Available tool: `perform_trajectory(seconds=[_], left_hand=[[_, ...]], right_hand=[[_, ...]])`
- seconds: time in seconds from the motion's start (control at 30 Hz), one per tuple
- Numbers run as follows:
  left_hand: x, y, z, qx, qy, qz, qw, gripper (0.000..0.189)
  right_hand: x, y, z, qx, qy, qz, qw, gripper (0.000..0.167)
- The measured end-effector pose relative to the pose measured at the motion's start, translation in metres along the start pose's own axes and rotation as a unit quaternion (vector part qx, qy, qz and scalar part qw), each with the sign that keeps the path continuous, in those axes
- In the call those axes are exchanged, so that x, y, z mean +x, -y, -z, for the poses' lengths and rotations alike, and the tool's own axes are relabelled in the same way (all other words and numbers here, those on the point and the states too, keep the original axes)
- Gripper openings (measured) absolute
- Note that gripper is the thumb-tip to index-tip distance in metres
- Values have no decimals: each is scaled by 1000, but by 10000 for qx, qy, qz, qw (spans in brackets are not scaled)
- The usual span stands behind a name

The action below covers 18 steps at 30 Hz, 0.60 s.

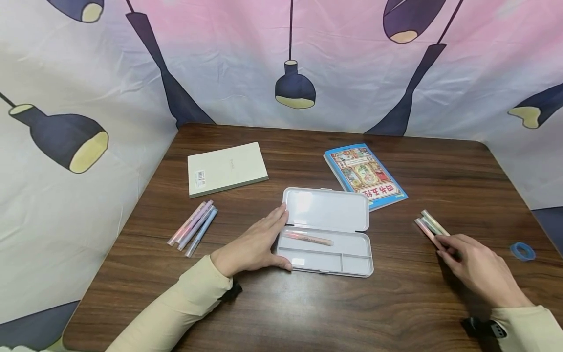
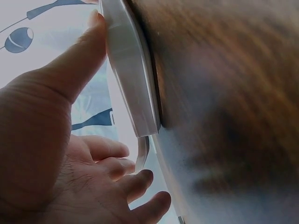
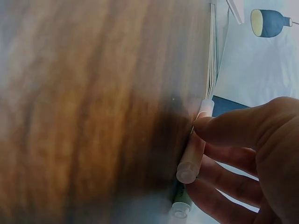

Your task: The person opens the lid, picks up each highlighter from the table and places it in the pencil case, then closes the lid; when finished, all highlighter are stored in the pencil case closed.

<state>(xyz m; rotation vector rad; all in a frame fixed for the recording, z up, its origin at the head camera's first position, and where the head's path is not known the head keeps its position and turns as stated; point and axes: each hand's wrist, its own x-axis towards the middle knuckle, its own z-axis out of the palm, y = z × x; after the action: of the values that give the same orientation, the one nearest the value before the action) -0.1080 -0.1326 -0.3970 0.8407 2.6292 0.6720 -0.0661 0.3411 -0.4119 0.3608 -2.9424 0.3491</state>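
A white pencil case point(image 1: 325, 210) lies with its lid folded back on the table, a pinkish pen point(image 1: 309, 238) in its long compartment. My left hand point(image 1: 259, 239) rests against the case's left side, fingers extended and thumb at the front corner. In the left wrist view, the thumb point(image 2: 81, 58) touches the case wall point(image 2: 131, 74). At the right, my right hand point(image 1: 479, 266) pinches a pink pen point(image 1: 425, 231) between thumb and fingers. Light-coloured pens point(image 1: 434, 222) lie right beside it. The right wrist view shows the pink pen point(image 3: 192, 156) low against the tabletop, with a green-ended pen point(image 3: 181, 200) below.
Several pastel pens point(image 1: 193, 227) lie together on the left, below a pale green notebook point(image 1: 228, 168). Behind the case is a blue-edged book point(image 1: 367, 176), which the lid's corner slightly overlaps in view. A blue tape ring point(image 1: 523, 251) lies near the table's right edge.
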Motion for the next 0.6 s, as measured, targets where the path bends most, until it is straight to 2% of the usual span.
perform_trajectory(seconds=[0.37, 0.6], left_hand=[[0, -1, 2, -55, 37, 21, 10000, 119], [0, 0, 1, -27, 48, 10, 10000, 119]], right_hand=[[3, 0, -1, -13, -58, 34, 10000, 33], [3, 2, -2, -45, -22, -89, 9999, 32]])
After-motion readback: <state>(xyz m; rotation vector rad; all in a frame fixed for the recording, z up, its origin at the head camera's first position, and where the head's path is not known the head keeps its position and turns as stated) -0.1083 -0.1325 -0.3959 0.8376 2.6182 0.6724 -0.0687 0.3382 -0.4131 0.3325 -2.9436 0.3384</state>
